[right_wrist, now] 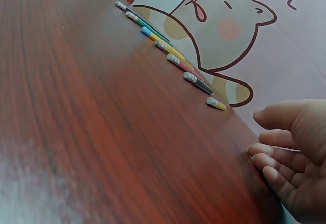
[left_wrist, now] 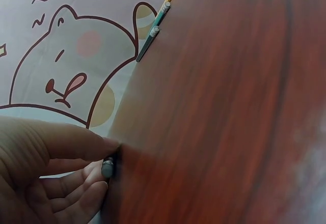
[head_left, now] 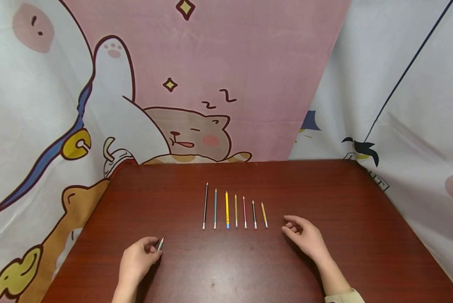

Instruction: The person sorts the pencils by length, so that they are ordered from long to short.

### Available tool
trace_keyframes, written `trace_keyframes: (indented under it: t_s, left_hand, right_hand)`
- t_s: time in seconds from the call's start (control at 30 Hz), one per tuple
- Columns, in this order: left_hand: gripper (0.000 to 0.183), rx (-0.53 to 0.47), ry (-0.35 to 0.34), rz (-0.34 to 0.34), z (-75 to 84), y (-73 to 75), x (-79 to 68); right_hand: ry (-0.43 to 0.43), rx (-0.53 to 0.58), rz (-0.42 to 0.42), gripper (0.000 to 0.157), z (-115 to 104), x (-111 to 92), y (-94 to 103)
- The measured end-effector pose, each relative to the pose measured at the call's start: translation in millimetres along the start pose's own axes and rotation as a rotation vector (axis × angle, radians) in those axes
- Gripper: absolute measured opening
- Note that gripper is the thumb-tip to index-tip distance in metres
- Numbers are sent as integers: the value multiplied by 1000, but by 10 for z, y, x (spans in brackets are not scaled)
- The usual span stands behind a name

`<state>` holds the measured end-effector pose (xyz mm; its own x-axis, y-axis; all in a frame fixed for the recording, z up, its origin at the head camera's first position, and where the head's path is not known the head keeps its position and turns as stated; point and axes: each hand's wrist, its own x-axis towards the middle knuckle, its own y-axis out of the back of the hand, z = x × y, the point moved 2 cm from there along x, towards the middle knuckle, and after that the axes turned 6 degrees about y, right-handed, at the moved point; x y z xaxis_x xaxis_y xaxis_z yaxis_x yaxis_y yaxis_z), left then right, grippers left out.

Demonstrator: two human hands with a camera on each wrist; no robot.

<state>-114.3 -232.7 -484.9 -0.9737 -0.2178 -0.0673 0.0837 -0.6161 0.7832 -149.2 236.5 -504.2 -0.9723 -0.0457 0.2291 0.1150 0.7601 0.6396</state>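
Note:
At the left front of the table, my left hand [head_left: 137,259] holds a short pencil [head_left: 160,244] between thumb and fingers, its tip pointing away from me. The left wrist view shows that pencil's eraser end [left_wrist: 107,168] beside the fingertips; most of its shaft is hidden. Toward the right, my right hand [head_left: 307,239] rests by the table, fingers loosely bent and holding nothing. Nearest to it lies a short yellow pencil [head_left: 264,215], the right end of a row. Others in the row include a black pencil [head_left: 205,206], a teal pencil [head_left: 215,209] and a yellow pencil [head_left: 227,210].
The row of several pencils steps down in length from left to right, eraser ends toward me, with gaps between them. Beneath is a reddish-brown wooden table [head_left: 218,269]. A cartoon-printed cloth [head_left: 268,84] hangs behind its far edge.

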Motion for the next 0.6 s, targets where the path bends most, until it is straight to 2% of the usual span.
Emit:
trace_keyframes:
  t_s: [0.27,0.6]
  left_hand:
    - [29,23,1,31,22,-25,17]
    - [23,1,-25,15,124,-138,50]
  right_hand:
    - [-1,-19,13,35,38,-60,65]
    - [7,-10,42,34,76,-114,125]
